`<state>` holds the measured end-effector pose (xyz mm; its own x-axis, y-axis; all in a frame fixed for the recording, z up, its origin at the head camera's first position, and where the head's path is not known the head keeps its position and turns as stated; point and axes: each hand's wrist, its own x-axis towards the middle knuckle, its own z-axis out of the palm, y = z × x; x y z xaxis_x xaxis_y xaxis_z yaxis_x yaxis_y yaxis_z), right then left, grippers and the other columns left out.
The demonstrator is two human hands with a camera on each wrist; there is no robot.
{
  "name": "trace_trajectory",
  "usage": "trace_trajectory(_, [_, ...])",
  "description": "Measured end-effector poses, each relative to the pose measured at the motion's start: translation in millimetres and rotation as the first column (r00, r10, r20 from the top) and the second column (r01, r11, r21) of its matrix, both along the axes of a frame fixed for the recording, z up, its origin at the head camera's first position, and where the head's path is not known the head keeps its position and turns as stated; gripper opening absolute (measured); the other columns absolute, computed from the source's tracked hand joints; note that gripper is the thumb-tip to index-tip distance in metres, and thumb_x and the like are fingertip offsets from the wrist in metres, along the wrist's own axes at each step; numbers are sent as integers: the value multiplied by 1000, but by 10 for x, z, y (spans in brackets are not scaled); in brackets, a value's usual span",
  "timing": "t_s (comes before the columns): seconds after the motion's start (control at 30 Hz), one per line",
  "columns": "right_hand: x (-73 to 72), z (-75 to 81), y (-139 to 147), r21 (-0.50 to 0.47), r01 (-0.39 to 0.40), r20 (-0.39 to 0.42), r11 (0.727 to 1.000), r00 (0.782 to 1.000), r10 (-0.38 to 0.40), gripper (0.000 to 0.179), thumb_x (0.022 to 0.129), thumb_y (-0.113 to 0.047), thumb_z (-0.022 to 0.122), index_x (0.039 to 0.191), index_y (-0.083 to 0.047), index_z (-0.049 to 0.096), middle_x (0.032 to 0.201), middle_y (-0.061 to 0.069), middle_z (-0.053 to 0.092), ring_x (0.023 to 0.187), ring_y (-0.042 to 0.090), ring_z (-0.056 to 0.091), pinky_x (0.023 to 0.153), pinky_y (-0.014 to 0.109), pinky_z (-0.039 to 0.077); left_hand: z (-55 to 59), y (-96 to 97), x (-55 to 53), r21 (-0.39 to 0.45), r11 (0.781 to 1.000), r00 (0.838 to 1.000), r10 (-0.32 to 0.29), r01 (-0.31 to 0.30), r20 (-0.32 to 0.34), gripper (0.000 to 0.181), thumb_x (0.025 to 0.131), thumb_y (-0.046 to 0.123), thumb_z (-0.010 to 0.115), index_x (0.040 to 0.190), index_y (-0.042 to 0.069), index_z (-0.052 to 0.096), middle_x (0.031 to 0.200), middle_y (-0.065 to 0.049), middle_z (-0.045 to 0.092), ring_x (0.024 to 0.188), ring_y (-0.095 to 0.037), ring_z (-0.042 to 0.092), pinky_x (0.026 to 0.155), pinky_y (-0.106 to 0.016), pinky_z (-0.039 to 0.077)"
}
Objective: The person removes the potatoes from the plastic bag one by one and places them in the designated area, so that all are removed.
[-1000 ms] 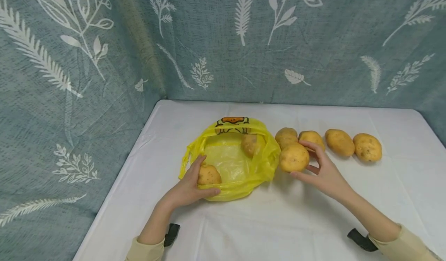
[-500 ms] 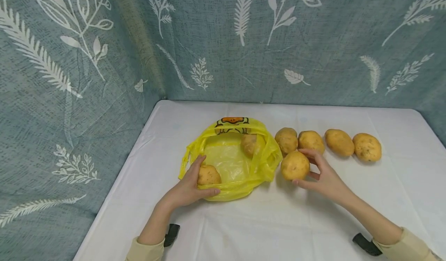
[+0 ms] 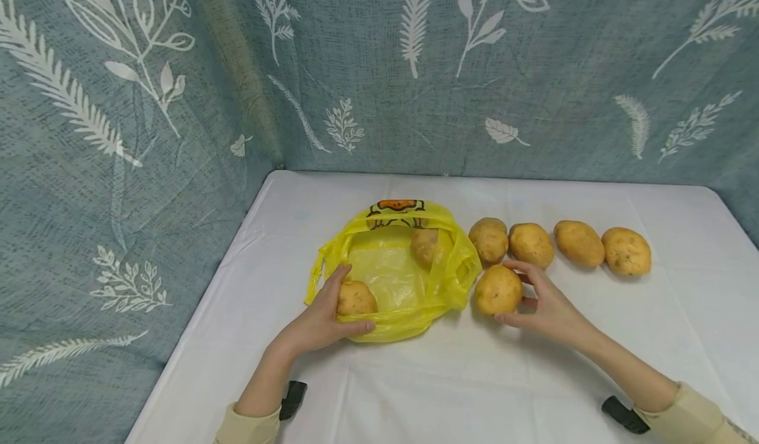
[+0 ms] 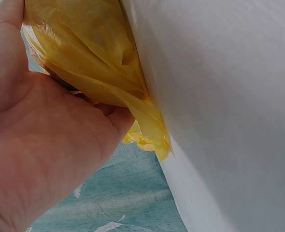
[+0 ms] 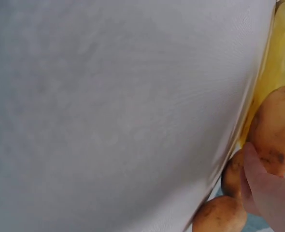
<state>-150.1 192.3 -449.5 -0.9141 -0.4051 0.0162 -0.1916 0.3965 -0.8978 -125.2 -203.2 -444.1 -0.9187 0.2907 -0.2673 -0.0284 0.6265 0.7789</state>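
My right hand (image 3: 548, 305) pinches a potato (image 3: 498, 290) between thumb and fingers, just right of a yellow plastic bag (image 3: 391, 325). In the right wrist view that same potato (image 5: 277, 128) shows beside the bag; whether it touches the table I cannot tell. At the bag's left side my left hand (image 3: 317, 319) holds the rim, its thumb along the front edge. A second potato (image 3: 357, 298) lies inside the mouth by this hand. Deeper in the bag, partly covered by yellow plastic, is another potato (image 3: 423, 245). The left wrist view shows fingers against the crumpled bag (image 4: 89, 53).
Several loose potatoes form a row behind and right of the right hand, from one potato (image 3: 489, 240) next to the bag to an end potato (image 3: 626, 251). A white cloth (image 3: 450, 391) covers the table. Patterned blue-green curtains (image 3: 367, 55) hang behind and at the left.
My right hand has brought its potato toward the front of the table, away from the row behind. The left hand and the bag have stayed nearly still.
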Motion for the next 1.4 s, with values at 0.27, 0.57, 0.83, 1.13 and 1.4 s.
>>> trace_trajectory(0.27, [-5,-40,-9,26,-11,-9,1000,1000,11,83,78,-14,83,143,0,34,146,21,33,127,46,41,91,39,51,0,7,5,-1,1000,1000,6,-6,-2,113,80,46,79,157,13,3,163,-11,-3,147,-33,2,114,-58,12])
trace_trajectory(0.57, [-8,-54,-15,33,-23,-21,999,999,24,82,77,-14,84,142,-1,35,145,19,34,127,45,42,89,39,51,3,10,4,4,1000,1000,3,-3,-1,113,80,46,78,157,12,3,162,-13,-3,147,-34,2,114,-58,12])
trace_trajectory(0.83, [-10,-48,-17,36,-41,-17,999,999,42,82,78,-14,84,142,-1,34,145,19,33,126,44,44,90,37,51,14,2,6,8,1000,1000,1,-1,0,113,80,46,78,157,12,2,163,-11,-4,147,-32,1,114,-57,11])
trace_trajectory(1.13, [-23,-57,-13,73,-60,-70,996,995,65,84,77,-17,85,143,-1,34,145,19,33,129,39,41,94,47,48,10,2,-5,21,1000,1000,-2,2,2,114,80,45,79,157,11,2,162,-13,-4,147,-33,1,114,-57,11])
trace_trajectory(1.4, [-19,-48,3,132,-59,-102,989,992,73,88,76,-20,86,144,0,32,144,20,34,132,39,37,102,58,37,10,-1,-5,19,1000,1000,-7,7,-1,111,82,44,78,157,10,3,162,-15,-3,147,-35,2,114,-58,12])
